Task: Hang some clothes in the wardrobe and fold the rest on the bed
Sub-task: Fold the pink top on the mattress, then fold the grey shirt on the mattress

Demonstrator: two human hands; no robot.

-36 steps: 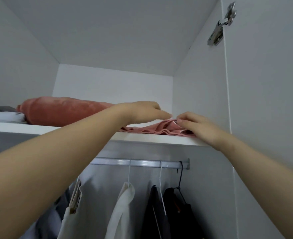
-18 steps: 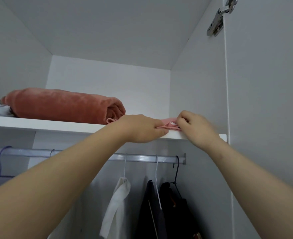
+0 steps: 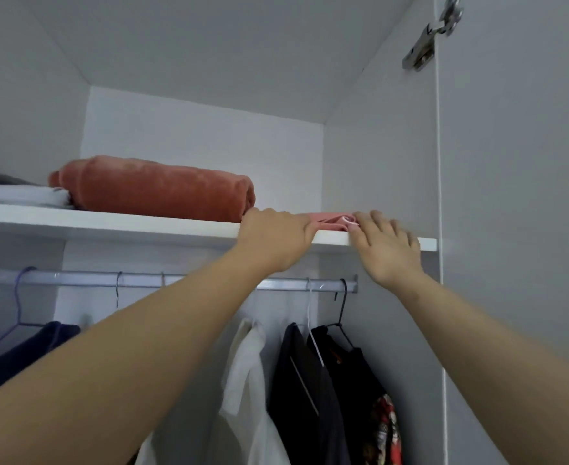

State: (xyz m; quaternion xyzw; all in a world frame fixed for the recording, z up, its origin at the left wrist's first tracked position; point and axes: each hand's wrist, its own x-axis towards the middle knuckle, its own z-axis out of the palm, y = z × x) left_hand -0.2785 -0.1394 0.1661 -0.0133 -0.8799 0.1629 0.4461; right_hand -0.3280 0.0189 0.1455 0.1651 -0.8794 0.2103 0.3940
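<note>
Folded pink garment [image 3: 330,220] lies on the wardrobe shelf [image 3: 108,224]; left grip [image 3: 276,239] clasps its end, right grip [image 3: 388,250] presses it flat-fingered; stowing seems nearly done; next, release without dragging it off.

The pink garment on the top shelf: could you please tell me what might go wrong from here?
1. The pink garment lies at the very front edge of the shelf, so it may slide off onto the hanging clothes below once the left hand and right hand let go.
2. The left hand sits right beside the rolled orange blanket; a sideways push could nudge or unroll it.
</note>
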